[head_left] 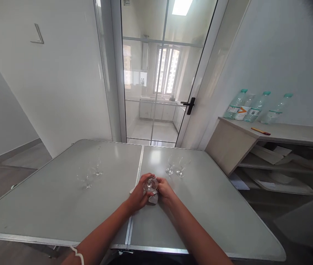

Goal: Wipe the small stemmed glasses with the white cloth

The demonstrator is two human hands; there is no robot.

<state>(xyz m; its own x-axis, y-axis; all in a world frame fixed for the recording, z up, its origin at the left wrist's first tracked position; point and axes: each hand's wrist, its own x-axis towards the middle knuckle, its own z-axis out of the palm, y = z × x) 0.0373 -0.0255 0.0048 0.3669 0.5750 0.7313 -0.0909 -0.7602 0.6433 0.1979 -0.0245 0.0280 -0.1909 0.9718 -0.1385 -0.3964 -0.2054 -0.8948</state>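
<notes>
Over the middle of the table, my left hand (139,192) is wrapped round a clear stemmed glass (150,183), whose round foot faces me. My right hand (165,188) is closed against the glass's right side, fingers pinching a white cloth (153,199). Part of that cloth hangs below the glass between my hands; the rest is hidden by the fingers. The glass's bowl points away and is mostly covered. To the right beyond my hands stand two stemmed glasses (169,170) (181,172). Two more glasses (88,184) (98,172) stand on the left half.
The grey table (48,206) has a metal rim and a central seam. Behind it is a glazed door (162,121) with a black handle (191,106). On the right, a shelf unit (233,147) carries several plastic bottles (255,108) and a red-and-yellow stick-like item (260,131).
</notes>
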